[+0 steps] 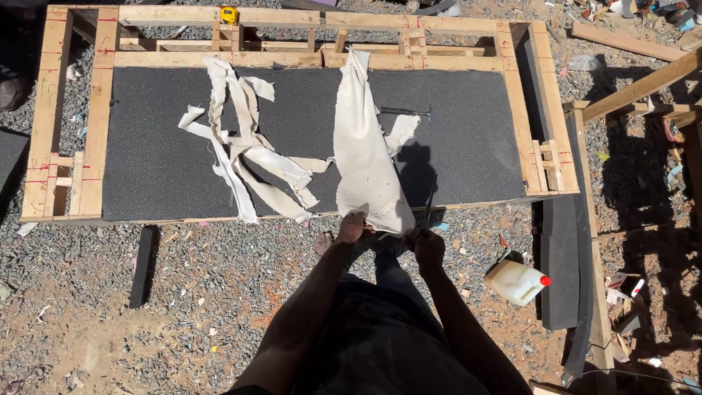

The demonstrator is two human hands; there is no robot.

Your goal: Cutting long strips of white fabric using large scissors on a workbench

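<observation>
Cream cloth is held and cut at the near edge of a foam-covered wooden frame [102, 110] set on gravel.
A dark grey foam sheet [468, 146] is laid inside the frame. A large cream cloth piece [362, 157] is draped from far edge to near edge; cut strips [245, 150] are spread to its left. The cloth's lower end is gripped by the left hand [350, 228]. Dark scissors [428, 208] are clenched in the right hand [428, 247]. A white jug [515, 281] is seen on the gravel.

White jug [516, 281] (red cap), perhaps a yellow tape measure [229, 14]
</observation>
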